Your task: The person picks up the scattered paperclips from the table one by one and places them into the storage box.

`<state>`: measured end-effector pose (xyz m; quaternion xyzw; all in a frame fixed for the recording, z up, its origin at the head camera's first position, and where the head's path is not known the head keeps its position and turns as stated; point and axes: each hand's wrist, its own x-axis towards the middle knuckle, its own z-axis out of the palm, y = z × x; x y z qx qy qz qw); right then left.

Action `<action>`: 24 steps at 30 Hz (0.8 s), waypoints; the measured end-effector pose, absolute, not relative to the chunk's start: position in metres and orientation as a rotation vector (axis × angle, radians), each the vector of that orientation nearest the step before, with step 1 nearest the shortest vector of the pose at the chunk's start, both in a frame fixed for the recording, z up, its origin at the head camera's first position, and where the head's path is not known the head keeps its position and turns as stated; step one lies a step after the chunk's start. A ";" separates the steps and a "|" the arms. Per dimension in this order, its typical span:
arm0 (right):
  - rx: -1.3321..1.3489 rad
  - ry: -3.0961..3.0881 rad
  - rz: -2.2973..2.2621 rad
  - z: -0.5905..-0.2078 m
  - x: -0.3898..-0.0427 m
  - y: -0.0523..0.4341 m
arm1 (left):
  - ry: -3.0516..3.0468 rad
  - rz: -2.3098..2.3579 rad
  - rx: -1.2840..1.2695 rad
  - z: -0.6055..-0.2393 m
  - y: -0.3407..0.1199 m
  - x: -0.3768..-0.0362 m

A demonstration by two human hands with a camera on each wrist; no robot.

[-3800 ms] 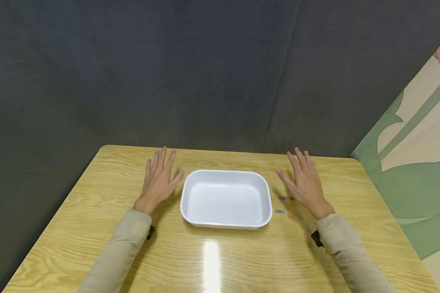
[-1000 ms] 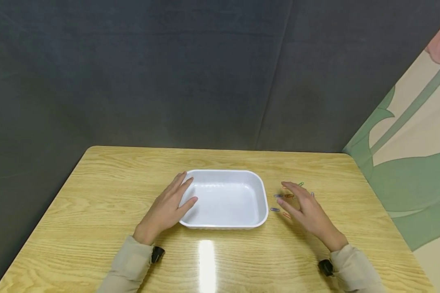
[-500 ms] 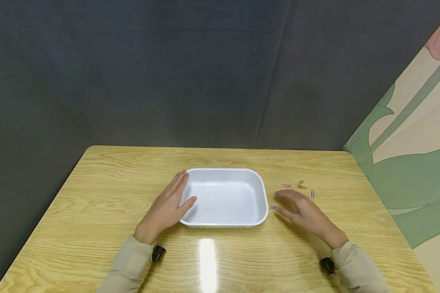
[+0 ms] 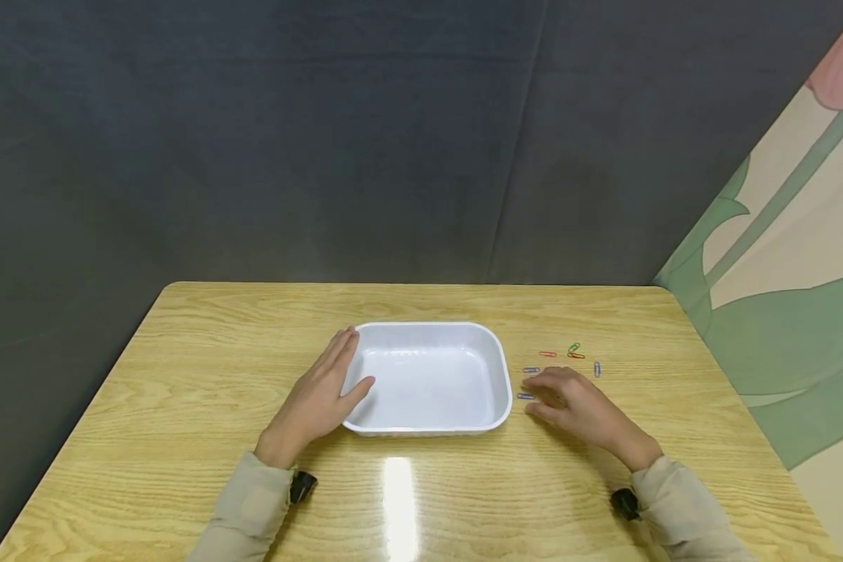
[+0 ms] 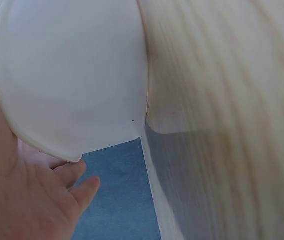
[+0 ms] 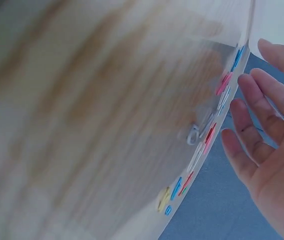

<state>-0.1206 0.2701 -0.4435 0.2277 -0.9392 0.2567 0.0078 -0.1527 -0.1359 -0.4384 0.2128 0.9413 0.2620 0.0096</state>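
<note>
A white rectangular tray (image 4: 425, 430) stands in the middle of the wooden table. My left hand (image 4: 312, 402) rests against its left rim, fingers extended along the edge and thumb over the inside; the left wrist view shows the palm touching the tray's rim (image 5: 41, 149). To the right of the tray, my right hand (image 4: 583, 410) hovers low with bent, parted fingers and nothing visibly held. Near its fingertips lie two blue paper clips, the nearer one (image 4: 525, 396) beside the thumb. The right wrist view shows several more clips, including a yellow paper clip (image 6: 164, 199).
Behind the hand lie a pink paper clip (image 4: 548, 354), a green paper clip (image 4: 574, 347), an orange paper clip (image 4: 576, 356) and a purple paper clip (image 4: 597, 369). A dark curtain (image 4: 323, 156) hangs past the table's (image 4: 183, 375) far edge.
My left hand has come in from beside the tray onto its left rim. The right hand has lowered toward the paper clips, drawing slightly nearer to me in the last second.
</note>
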 end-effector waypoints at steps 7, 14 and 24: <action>0.763 -2.946 0.740 -0.445 -0.125 0.270 | 2.922 0.867 0.653 -0.439 -0.136 -0.153; 0.782 -2.993 0.718 -0.446 -0.131 0.270 | 2.893 0.933 0.628 -0.438 -0.136 -0.152; 0.783 -3.014 0.762 -0.448 -0.135 0.271 | 2.910 0.901 0.621 -0.438 -0.135 -0.152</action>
